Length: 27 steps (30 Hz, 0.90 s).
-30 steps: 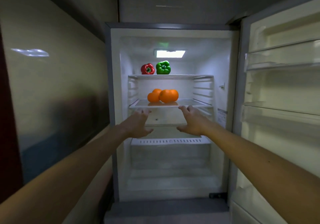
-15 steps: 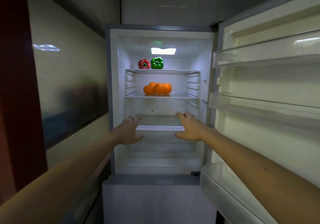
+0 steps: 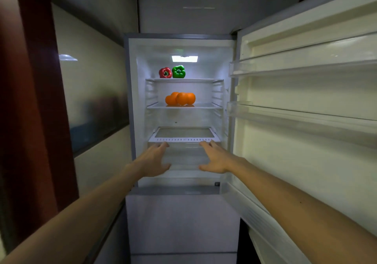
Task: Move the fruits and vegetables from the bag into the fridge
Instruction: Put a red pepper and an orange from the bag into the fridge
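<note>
Dim panelled walls (image 3: 91, 80) fill the frame's left. Fridge (image 3: 139, 108) stands centre, lit, its door (image 3: 306, 165) swung wide across the right half. Left hand (image 3: 153, 161) and right hand (image 3: 216, 159) reach in below centre, fingers spread and slack, holding nothing, just under the white slatted shelf edge (image 3: 184, 140). Oranges (image 3: 180, 99) sit clustered on the middle shelf (image 3: 206, 106). The red pepper (image 3: 165, 72) and green pepper (image 3: 178, 71) stand touching on the top shelf (image 3: 200, 79). Bag: not in view. Risk, as judged: round oranges, unrestrained on smooth glass, could roll forward if a shelf is knocked. Remaining produce cannot be confirmed.
</note>
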Tool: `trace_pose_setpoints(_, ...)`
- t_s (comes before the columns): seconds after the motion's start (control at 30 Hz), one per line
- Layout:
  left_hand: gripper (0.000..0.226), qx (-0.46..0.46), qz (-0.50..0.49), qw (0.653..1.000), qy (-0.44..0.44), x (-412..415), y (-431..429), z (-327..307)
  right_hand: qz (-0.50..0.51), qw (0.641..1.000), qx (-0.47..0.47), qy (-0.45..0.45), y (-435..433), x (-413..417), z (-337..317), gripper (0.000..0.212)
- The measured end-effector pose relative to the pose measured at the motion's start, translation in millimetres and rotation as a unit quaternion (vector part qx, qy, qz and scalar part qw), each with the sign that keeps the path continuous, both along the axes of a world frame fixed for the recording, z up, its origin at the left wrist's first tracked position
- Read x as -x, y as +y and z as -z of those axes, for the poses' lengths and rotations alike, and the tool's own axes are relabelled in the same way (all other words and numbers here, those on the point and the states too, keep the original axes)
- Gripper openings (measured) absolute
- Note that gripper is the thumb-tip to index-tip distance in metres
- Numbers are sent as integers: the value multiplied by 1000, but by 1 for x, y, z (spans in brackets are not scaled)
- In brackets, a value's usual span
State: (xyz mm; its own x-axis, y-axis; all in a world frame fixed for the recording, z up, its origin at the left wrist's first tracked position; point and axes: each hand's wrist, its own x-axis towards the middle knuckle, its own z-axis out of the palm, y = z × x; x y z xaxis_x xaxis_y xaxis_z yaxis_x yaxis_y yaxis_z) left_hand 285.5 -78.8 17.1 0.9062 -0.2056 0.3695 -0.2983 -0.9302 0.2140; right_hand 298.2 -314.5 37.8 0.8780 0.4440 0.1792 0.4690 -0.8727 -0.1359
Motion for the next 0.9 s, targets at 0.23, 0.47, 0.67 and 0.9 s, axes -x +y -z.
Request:
trace_pose_setpoints(0.23,71,-10,15,1000,23,30,-5,9,23,1000,-1,9,3,45,5,87)
trace_pose_setpoints(0.47,71,-28,25,999,37,71,19,16,58,998,8,-5,13,93,6,82)
trace_pose_setpoints(0.67,71,-31,35,998,44,103,36,23,96,995,11,-4,14,131,20,86)
trace_pose_setpoints(0.9,69,-39,43,995,77,117,23,31,170,985,17,-1,-17,180,27,79)
